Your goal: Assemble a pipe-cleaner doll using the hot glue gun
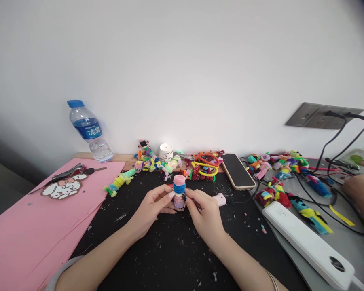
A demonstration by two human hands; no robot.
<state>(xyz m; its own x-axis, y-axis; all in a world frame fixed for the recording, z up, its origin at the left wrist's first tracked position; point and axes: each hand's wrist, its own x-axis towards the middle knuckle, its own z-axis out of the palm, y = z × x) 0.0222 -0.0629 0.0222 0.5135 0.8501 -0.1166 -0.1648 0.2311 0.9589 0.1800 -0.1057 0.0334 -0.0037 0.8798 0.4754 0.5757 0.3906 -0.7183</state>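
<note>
Between my two hands stands a small figure wound from fuzzy pipe cleaner point(179, 186), pink on top, blue in the middle and pale purple below. My left hand point(153, 208) grips it from the left, thumb against its side. From the right, my right hand point(204, 210) pinches near a small black piece point(184, 197) at the figure's side; whether that piece is attached, I cannot tell. Under both hands lies a black mat point(160, 254) strewn with bits of fluff. A pale pink handle-like object point(220, 199) shows just behind my right hand.
Pipe cleaner pieces point(121, 182), a paper cup point(166, 152) and a phone point(238, 171) line the back. Pink sheets point(39, 234) with scissors point(66, 173) and a water bottle point(91, 131) are left. Rightward are a white device point(309, 244), cables point(324, 139) and another person's hand point(359, 192).
</note>
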